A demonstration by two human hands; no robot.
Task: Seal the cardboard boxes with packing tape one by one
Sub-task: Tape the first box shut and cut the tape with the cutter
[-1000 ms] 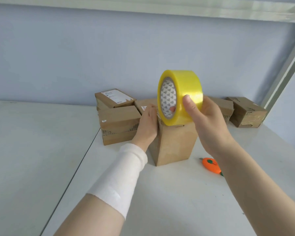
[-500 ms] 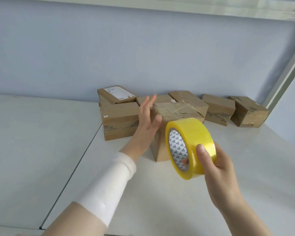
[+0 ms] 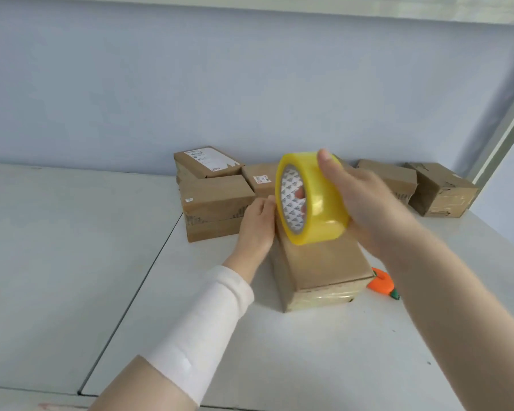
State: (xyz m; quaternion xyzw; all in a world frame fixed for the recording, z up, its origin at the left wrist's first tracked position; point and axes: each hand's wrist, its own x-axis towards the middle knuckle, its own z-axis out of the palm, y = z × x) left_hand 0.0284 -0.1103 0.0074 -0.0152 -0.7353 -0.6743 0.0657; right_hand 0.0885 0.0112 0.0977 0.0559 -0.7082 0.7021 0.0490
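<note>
Head view, items as seen:

- Roll of packing tape (image 3: 315, 200): yellow, with a white patterned core. It is held on edge in the air just above the far end of the near box, and the core opening faces left.
- Your right hand (image 3: 365, 209): grips the roll. The thumb lies over the top of the outer band, and the fingers (image 3: 299, 193) are tucked through the core and show inside it.
- Your left hand (image 3: 257, 223): set against the far left edge of the near box, just beside the roll's rim. Its fingertips are hidden by the roll, so you cannot tell whether they press flat or pinch anything.
- White sleeve (image 3: 202, 321): covers your left forearm.
- Near box (image 3: 324, 271): brown cardboard, lying flat on the white surface (image 3: 279, 357), long side running away from you. Clear tape shows on its near end face.
- Left rear box (image 3: 217, 209): brown, just beyond your left hand.
- Labelled box (image 3: 207, 163): sits behind and above the left rear box, with a white label on top.
- Small-label box (image 3: 258, 179): between the left rear box and the roll, partly hidden.
- Right rear boxes (image 3: 441, 191): two, near the wall, the inner one partly behind your right hand.
- Orange cutter (image 3: 382, 284): carrot-shaped, on the surface just right of the near box's front corner.
</note>
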